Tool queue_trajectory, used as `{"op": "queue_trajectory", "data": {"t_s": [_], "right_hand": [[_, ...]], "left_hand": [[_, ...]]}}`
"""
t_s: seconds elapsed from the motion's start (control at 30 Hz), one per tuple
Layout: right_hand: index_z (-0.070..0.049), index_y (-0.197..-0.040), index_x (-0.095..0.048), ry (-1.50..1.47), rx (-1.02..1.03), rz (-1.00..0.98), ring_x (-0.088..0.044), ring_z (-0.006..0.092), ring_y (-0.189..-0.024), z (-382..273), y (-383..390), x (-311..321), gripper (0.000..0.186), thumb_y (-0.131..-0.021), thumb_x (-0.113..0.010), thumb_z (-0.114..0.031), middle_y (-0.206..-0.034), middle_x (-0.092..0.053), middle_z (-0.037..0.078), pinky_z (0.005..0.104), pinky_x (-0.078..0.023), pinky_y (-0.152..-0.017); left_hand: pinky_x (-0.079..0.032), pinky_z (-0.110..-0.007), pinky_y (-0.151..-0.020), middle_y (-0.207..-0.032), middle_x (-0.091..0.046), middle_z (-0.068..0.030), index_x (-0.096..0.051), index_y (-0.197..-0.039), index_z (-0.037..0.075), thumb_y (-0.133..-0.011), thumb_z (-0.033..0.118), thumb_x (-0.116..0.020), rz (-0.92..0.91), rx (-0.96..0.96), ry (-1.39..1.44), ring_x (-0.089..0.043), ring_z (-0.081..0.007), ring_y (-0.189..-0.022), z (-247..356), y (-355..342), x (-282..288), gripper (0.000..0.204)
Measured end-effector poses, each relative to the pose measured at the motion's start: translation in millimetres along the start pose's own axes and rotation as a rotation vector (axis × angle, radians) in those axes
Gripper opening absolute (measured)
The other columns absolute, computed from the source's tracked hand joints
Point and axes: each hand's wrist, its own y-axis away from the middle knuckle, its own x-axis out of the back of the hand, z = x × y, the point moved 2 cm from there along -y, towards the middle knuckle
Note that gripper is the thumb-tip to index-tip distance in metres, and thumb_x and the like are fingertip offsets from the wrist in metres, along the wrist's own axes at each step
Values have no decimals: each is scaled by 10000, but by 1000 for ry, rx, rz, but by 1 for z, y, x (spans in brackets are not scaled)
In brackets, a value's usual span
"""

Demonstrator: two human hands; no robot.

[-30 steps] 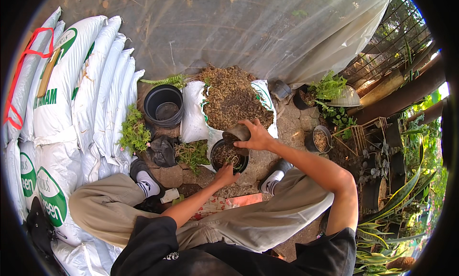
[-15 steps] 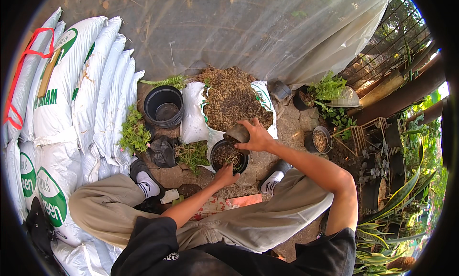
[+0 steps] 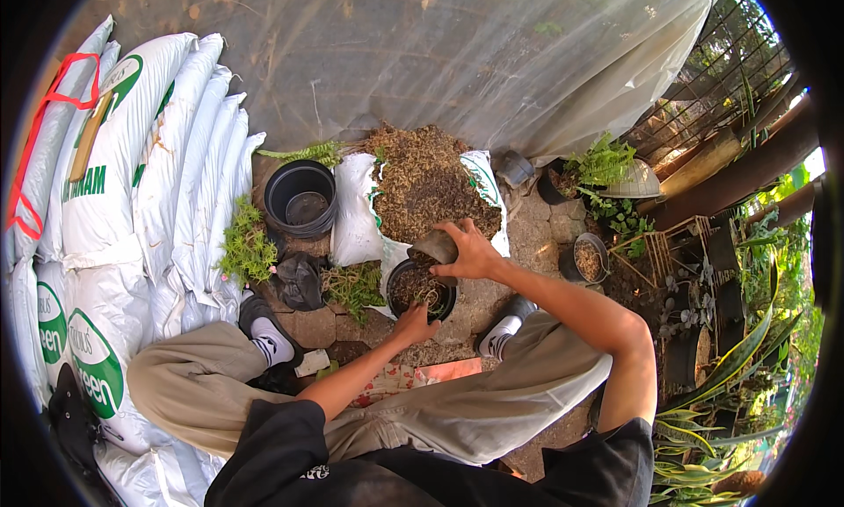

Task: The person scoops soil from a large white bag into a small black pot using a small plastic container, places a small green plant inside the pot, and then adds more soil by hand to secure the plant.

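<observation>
A round black plant pot (image 3: pixel 449 303) stands on the paving between my feet, with dark soil (image 3: pixel 409 287) inside. My right hand (image 3: pixel 473 254) grips a small dark cup-like container (image 3: pixel 433 247), tilted over the pot's far rim. Over the near rim reaches my left hand (image 3: pixel 416 325), its fingers closed around the base of a small thin-stemmed plant (image 3: pixel 429 296) in the pot; the fingertips are partly hidden. Just beyond lies an opened white sack (image 3: pixel 354 199) heaped with brown potting mix (image 3: pixel 426 182).
Stacked white sacks (image 3: pixel 114 217) line the left side. Empty nested black pots (image 3: pixel 301 226), a crumpled black bag (image 3: pixel 299 278) and leafy plants (image 3: pixel 352 287) sit left of the working pot. To the right are a pot of mix (image 3: pixel 587 259) and a fern (image 3: pixel 607 164). Plastic sheeting (image 3: pixel 396 59) hangs behind.
Hardly anything differs. The small container in my right hand has shifted very slightly over the pot, and my left hand stays at the plant.
</observation>
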Motion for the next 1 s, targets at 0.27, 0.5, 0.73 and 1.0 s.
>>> {"op": "queue_trajectory", "data": {"t_s": [0.27, 0.5, 0.73, 1.0], "right_hand": [[-222, -1426, -395, 27, -22, -41, -483, 532, -1210, -10, 2, 5, 938, -646, -820, -524, -1351, -368, 321, 549, -474, -976], [-224, -1427, -393, -4, 0, -33, -488, 532, -1198, -4, 2, 2, 933, -650, -819, -517, -1338, -376, 305, 543, -481, -974], [-229, -1430, -392, 2, 21, -97, -494, 527, -1190, -13, 2, 3, 938, -648, -822, -519, -1306, -395, 292, 542, -485, -971], [-228, -1433, -398, -16, 33, -90, -488, 513, -1209, -12, 3, 2, 935, -651, -822, -516, -1333, -383, 297, 526, -478, -988]], "left_hand": [[-441, -484, -1020, -1403, -415, -330, -401, -1371, -61, -872, 421, -603, 72, -43, -46, -500, -449, -1246, -2, 1, -1, 722], [-301, -449, -1154, -1499, -332, -317, -335, -1451, -75, -901, 462, -593, -44, 10, -2, -298, -413, -1426, 6, 1, 3, 812], [-395, -469, -1065, -1448, -377, -323, -357, -1427, -61, -882, 435, -600, 42, -32, -47, -439, -431, -1304, -4, -1, -2, 776], [-440, -474, -1025, -1451, -376, -320, -334, -1449, -49, -876, 427, -601, 50, -45, -62, -491, -436, -1267, -4, -3, -4, 791]]}}
